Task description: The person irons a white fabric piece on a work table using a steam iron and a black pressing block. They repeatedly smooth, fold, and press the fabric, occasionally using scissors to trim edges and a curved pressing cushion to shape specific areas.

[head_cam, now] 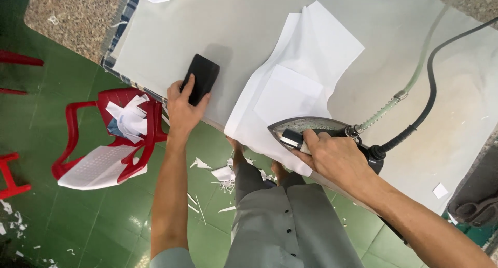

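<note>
My right hand [334, 159] grips the dark handle of a steam iron [306, 129], whose metal sole rests on the near edge of a white fabric piece [306, 66] with a sewn pocket. The fabric lies on a pale padded ironing table [238, 24] and hangs over its front edge. My left hand [182, 108] holds a black phone [202, 77] flat on the table, left of the fabric.
A black cord [430, 86] and a clear braided hose [415, 81] run from the iron toward the far right. A red plastic chair [111, 138] with white fabric scraps stands on the green floor at the left. Paper scraps litter the floor by my feet.
</note>
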